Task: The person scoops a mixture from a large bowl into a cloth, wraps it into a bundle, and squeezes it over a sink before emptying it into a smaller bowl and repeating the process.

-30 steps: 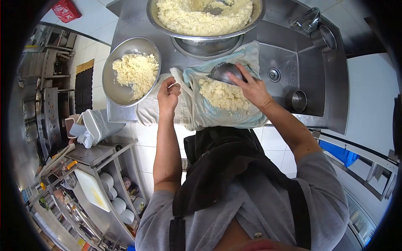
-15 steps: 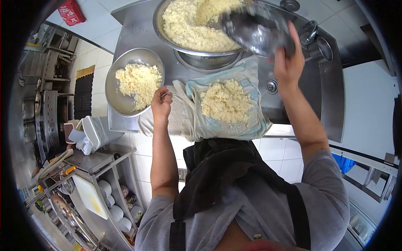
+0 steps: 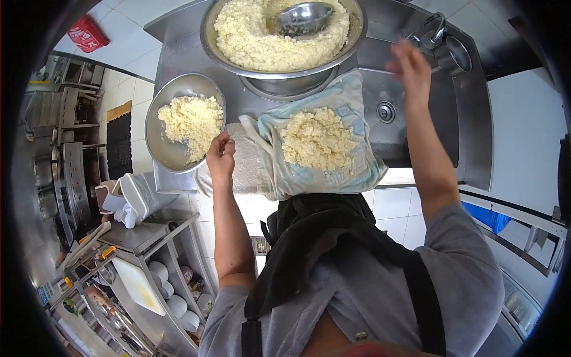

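Observation:
My left hand [image 3: 220, 156] is closed at the lower right rim of a metal bowl [image 3: 156, 134] that holds pale crumbly food [image 3: 191, 122]; its fingers appear pinched on the rim. My right hand [image 3: 410, 66] is raised over the sink's left part, fingers apart and empty. A small metal bowl [image 3: 304, 18] rests in the crumbly mass inside a large basin [image 3: 357, 37] at the top. Between my arms, a damp cloth [image 3: 279, 178] lies spread out with a heap of the same crumbly food [image 3: 319, 140] on it.
The sink drain [image 3: 385, 112] is right of the cloth, with a faucet [image 3: 437, 33] and a metal cup [image 3: 455, 55] behind. A red packet [image 3: 88, 34] lies at upper left. A shelf cart with a cutting board [image 3: 138, 284] and white bins [image 3: 138, 196] stand at lower left.
The small metal bowl has gone from my right hand into the large basin. My right hand is now empty. The view has shifted slightly; my left hand remains by the bowl's rim.

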A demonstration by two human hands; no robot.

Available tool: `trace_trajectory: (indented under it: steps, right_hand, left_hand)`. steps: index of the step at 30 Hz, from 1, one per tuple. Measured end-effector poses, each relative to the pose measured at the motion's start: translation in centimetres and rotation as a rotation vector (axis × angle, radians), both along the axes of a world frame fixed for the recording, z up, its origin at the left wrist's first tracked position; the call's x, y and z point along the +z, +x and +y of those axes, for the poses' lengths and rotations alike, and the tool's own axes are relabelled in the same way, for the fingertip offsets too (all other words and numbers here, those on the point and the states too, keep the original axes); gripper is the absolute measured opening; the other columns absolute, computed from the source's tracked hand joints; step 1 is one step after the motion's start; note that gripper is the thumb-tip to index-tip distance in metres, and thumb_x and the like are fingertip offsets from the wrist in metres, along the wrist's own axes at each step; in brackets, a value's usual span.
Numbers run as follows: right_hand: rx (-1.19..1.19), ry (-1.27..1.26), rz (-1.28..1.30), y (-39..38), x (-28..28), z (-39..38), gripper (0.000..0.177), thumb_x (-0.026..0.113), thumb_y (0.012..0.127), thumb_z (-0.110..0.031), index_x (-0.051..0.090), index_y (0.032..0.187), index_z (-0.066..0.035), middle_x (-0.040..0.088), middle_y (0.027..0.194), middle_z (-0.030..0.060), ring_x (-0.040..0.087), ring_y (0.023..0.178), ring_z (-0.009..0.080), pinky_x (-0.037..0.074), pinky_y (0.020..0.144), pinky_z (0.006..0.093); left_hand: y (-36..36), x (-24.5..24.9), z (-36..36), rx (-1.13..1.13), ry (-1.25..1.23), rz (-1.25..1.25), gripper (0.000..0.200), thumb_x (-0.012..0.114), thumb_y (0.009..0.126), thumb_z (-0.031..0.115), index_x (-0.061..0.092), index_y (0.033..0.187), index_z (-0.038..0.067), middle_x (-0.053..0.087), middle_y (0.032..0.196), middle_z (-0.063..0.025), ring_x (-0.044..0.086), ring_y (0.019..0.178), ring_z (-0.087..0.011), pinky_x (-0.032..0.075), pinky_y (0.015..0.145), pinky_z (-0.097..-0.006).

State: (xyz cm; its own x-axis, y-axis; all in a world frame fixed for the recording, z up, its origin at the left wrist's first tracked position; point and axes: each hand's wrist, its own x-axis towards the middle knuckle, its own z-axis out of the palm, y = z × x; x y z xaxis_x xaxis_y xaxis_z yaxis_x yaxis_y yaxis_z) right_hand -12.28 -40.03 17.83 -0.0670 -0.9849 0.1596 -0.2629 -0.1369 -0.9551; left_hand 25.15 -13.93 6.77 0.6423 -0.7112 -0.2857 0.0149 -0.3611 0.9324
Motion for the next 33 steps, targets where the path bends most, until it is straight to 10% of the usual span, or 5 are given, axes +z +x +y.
trace_trajectory:
  steps: [4, 14, 23, 25, 33]
  right_hand:
    - [0.133, 0.314, 0.694, -13.0, -20.3, 4.1, 0.034, 0.060, 0.088, -0.034, 0.066, 0.107, -0.006, 0.069, 0.093, 0.0176, 0.067, 0.091, 0.0336, 0.052, 0.079, 0.0422]
    - [0.252, 0.886, 0.846, -9.4, -22.4, 12.8, 0.065, 0.063, 0.077, -0.055, 0.066, 0.109, 0.002, 0.062, 0.113, 0.0254, 0.058, 0.112, 0.0374, 0.045, 0.095, 0.0418]
    - [-0.074, 0.730, 0.031, -12.1, -23.6, 16.7, 0.031, 0.070, 0.074, -0.018, 0.070, 0.098, 0.001, 0.071, 0.085, 0.0128, 0.065, 0.079, 0.0178, 0.049, 0.073, 0.0299]
    - [-0.113, 0.746, -0.035, -13.0, -22.4, 16.9, 0.027, 0.068, 0.074, -0.015, 0.070, 0.095, 0.002, 0.070, 0.082, 0.0099, 0.063, 0.075, 0.0165, 0.048, 0.070, 0.0288]
    - [-0.130, 0.549, -0.569, -11.3, -12.4, 19.1, 0.015, 0.061, 0.073, 0.001, 0.059, 0.085, -0.005, 0.058, 0.083, -0.0017, 0.054, 0.078, 0.0088, 0.039, 0.075, 0.0216]
  left_hand:
    - [-1.0, 0.3, -2.8, -0.157, -0.035, -0.281, 0.025, 0.061, 0.087, 0.010, 0.064, 0.109, -0.001, 0.067, 0.097, -0.0077, 0.063, 0.085, -0.0143, 0.050, 0.077, -0.0266]
    - [-11.4, -0.9, -16.1, -0.840, 0.003, -0.885, 0.026, 0.058, 0.080, 0.011, 0.068, 0.103, 0.004, 0.066, 0.107, -0.0175, 0.063, 0.097, -0.0353, 0.050, 0.087, -0.0414]
    - [-25.6, -7.1, -28.4, -0.952, -0.337, -1.293, 0.035, 0.062, 0.080, 0.018, 0.062, 0.112, 0.002, 0.062, 0.116, -0.0172, 0.059, 0.107, -0.0348, 0.047, 0.094, -0.0419]
    - [-26.0, -8.7, -28.8, -1.051, 0.087, -1.162, 0.036, 0.064, 0.081, 0.022, 0.062, 0.112, 0.006, 0.064, 0.113, -0.0162, 0.059, 0.109, -0.0323, 0.047, 0.094, -0.0411]
    - [-16.1, 4.3, -22.4, -1.242, 0.046, -0.803, 0.031, 0.067, 0.083, 0.021, 0.058, 0.108, 0.007, 0.066, 0.101, -0.0128, 0.063, 0.086, -0.0237, 0.049, 0.076, -0.0332]
